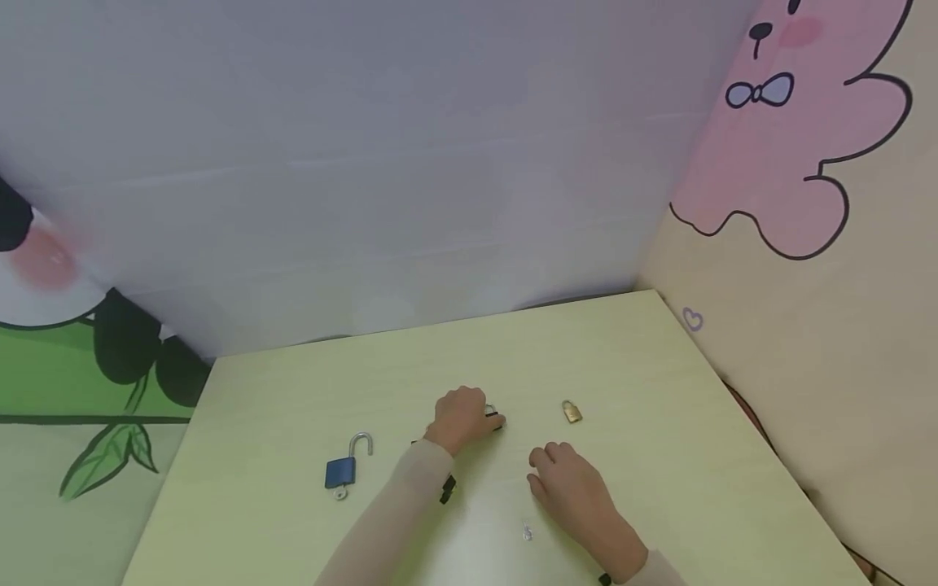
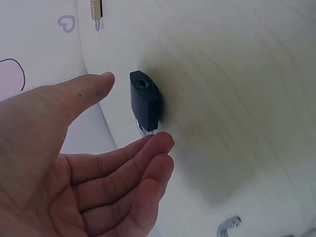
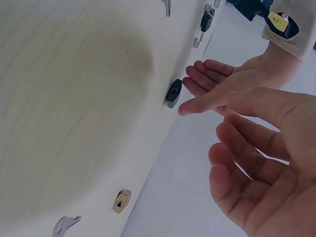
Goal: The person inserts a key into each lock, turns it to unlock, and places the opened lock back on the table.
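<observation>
My left hand reaches over a black padlock that lies on the table. In the left wrist view the thumb and the relaxed fingers stand apart, with the padlock just beyond the gap between them. Its keyhole end faces the camera, and the shackle is partly hidden. Held a little above the tabletop, my right hand has loosely bent fingers and nothing in it. A small brass padlock lies beyond it, and a small silver key lies to its left.
A blue padlock with its shackle raised and a key in its base lies on the left of the pale table. A grey wall stands behind, and a wall with a pink cartoon figure rises on the right.
</observation>
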`<state>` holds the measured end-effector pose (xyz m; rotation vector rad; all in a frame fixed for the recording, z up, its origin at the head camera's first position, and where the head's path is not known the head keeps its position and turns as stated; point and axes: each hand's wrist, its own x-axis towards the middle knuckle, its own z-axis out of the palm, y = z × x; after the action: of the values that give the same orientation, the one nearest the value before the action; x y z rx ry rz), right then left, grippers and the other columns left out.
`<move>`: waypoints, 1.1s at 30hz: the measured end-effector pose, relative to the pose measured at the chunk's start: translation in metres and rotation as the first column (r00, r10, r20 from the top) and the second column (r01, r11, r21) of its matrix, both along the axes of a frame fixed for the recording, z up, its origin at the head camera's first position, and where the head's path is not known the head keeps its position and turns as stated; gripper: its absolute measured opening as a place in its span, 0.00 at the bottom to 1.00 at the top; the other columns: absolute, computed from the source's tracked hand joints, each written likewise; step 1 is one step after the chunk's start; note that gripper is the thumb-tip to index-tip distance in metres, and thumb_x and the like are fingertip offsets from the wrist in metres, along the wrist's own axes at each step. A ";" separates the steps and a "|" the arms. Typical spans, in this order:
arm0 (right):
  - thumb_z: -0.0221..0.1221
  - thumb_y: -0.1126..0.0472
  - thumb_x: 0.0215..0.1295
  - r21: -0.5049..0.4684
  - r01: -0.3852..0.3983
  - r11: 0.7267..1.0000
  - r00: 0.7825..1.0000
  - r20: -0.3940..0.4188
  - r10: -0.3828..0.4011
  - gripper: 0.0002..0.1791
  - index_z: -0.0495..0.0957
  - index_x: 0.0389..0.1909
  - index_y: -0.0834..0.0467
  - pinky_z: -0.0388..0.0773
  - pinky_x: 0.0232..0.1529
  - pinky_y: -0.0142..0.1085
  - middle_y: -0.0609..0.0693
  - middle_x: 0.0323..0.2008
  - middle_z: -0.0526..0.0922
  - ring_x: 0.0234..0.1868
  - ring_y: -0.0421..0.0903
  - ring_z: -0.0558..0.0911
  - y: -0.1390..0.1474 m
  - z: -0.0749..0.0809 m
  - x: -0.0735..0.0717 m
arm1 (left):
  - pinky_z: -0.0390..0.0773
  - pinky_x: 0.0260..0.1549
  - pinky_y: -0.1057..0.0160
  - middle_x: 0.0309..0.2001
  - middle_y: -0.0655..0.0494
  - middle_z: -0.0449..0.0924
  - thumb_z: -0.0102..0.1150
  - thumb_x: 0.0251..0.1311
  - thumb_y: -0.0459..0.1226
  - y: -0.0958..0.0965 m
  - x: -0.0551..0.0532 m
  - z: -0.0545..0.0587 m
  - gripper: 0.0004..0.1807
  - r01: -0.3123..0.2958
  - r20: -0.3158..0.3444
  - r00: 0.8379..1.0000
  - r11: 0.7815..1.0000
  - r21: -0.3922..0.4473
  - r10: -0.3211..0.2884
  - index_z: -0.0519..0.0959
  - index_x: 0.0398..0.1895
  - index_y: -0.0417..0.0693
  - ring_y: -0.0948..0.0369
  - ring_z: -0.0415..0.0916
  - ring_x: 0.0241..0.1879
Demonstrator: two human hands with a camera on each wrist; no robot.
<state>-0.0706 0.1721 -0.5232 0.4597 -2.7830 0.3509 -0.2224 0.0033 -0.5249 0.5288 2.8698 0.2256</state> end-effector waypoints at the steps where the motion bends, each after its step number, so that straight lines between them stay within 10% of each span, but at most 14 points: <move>1: 0.69 0.61 0.57 0.004 0.002 1.000 1.000 0.014 -0.002 0.09 0.78 0.33 0.55 0.72 0.26 0.33 0.44 0.28 0.73 0.28 0.43 0.71 0.001 0.000 0.001 | 0.58 0.15 0.63 0.14 0.61 0.55 0.63 0.59 0.59 0.002 -0.001 -0.001 0.30 0.001 -0.011 1.000 1.000 -0.007 -0.001 0.64 0.13 0.52 0.63 0.55 0.15; 23: 0.70 0.60 0.57 -0.026 -0.001 1.000 0.998 0.056 0.002 0.10 0.77 0.32 0.55 0.70 0.25 0.32 0.44 0.27 0.72 0.27 0.42 0.70 0.007 0.002 0.009 | 0.55 0.14 0.62 0.12 0.62 0.55 0.62 0.53 0.56 0.007 -0.013 -0.014 0.27 -0.086 0.093 0.992 0.996 0.003 0.086 0.62 0.09 0.54 0.63 0.54 0.14; 33: 0.70 0.58 0.58 -0.006 0.005 1.000 0.994 0.109 -0.004 0.10 0.77 0.31 0.54 0.69 0.24 0.32 0.42 0.26 0.71 0.26 0.41 0.68 0.004 0.004 0.016 | 0.55 0.13 0.63 0.12 0.63 0.55 0.61 0.50 0.59 0.004 -0.010 0.005 0.27 -0.077 0.029 0.997 0.997 0.016 0.076 0.62 0.09 0.55 0.64 0.54 0.14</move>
<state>-0.0542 0.1758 -0.5191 0.4457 -2.8870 0.3942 -0.2324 0.0076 -0.5198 0.4157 2.8659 0.2684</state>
